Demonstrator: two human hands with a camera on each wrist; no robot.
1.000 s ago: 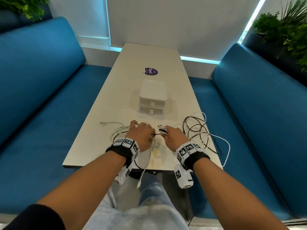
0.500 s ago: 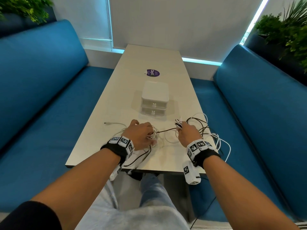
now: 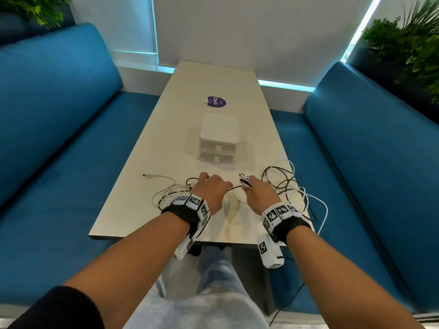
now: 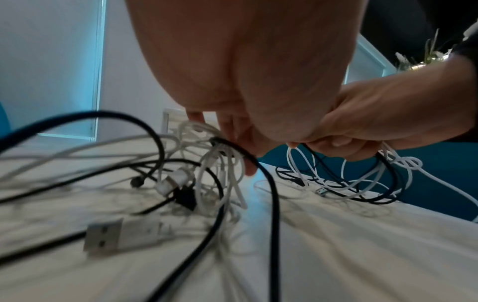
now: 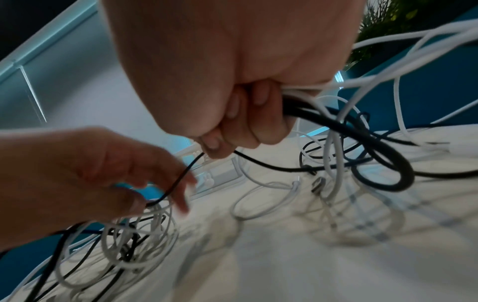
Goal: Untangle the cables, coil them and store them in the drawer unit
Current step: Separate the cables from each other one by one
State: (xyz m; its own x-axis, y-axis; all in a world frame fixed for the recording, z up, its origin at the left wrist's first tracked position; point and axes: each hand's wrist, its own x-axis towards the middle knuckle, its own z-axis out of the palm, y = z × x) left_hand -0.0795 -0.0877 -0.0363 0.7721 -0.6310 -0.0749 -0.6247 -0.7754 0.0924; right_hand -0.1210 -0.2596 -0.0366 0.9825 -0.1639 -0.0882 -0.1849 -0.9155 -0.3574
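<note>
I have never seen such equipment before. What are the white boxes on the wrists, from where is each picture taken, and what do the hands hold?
No machine works here: a person uses two bare hands. The patterned white boxes strapped to the wrists carry small cameras. The wide picture comes from a camera on the head, looking down; the two close pictures look along each hand.

On the pale table stands a white drawer unit with both drawers closed, and in front of it lie tangled black and white cables.

The right hand grips a bundle of cable ends. The left hand pinches a black cable that runs across to the right hand.
</note>
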